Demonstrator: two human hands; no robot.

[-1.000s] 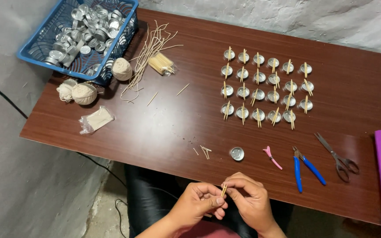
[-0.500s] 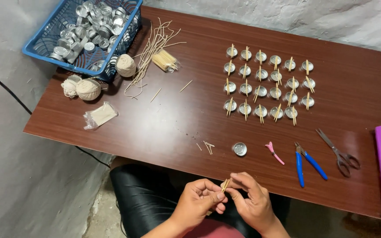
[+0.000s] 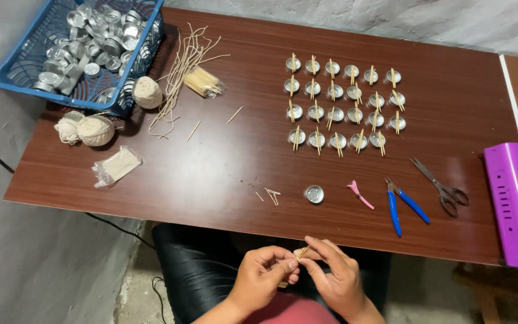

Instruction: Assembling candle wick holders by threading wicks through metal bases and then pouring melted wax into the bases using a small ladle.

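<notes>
Both hands work below the table's near edge, over my lap. My left hand (image 3: 267, 277) and my right hand (image 3: 333, 276) pinch the same pair of thin wooden sticks (image 3: 301, 253) between fingertips, the sticks tilted up to the right. On the table just above them lies a single empty small metal cup (image 3: 314, 194) and a few short stick pieces (image 3: 271, 195). Further back, several rows of metal cups with sticks across their tops (image 3: 342, 111) stand in a grid.
Pink clip (image 3: 360, 194), blue-handled pliers (image 3: 404, 204) and scissors (image 3: 440, 186) lie right of the cup. A purple box (image 3: 514, 204) sits at the right edge. A blue basket of metal cups (image 3: 13, 54), twine balls (image 3: 96, 130), loose wicks (image 3: 182, 66) and stick bundles (image 3: 202, 81) occupy the back left.
The view has shifted slightly. My hands stay together on the sticks, with the fingers shifting a little around them.
</notes>
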